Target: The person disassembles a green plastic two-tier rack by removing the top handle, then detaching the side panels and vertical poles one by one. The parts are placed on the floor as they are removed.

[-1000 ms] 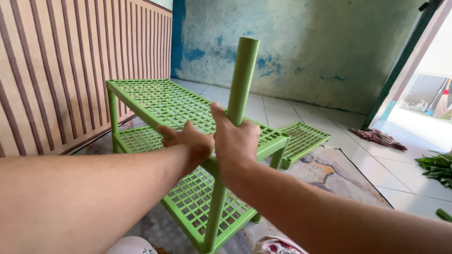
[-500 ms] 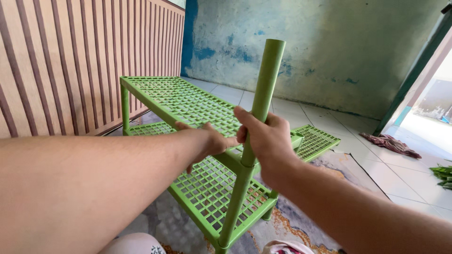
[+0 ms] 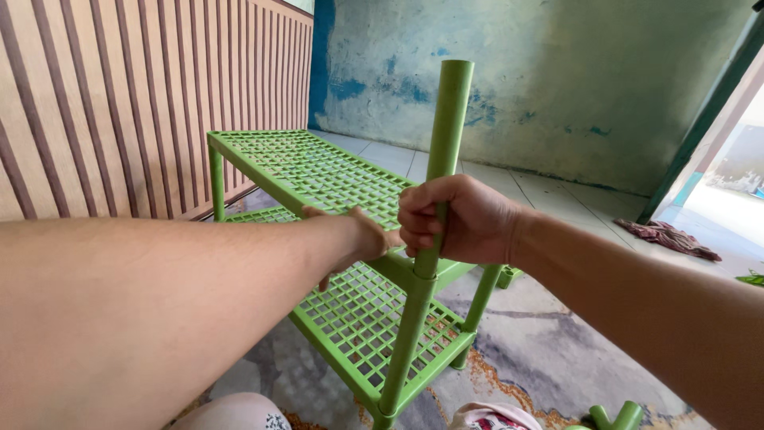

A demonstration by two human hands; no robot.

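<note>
Right hand (image 3: 458,219) is clenched around the upright green pole (image 3: 436,215) at mid-height, knuckles facing left, forearm extended from the near right. Left hand (image 3: 362,239) reaches from the near left to the upper shelf (image 3: 310,171) edge beside the pole; its grip cannot be determined. The green rack stands on the floor (image 3: 549,342), centre.

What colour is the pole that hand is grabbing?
The plastic pole in the right hand is green, per the head view.
</note>
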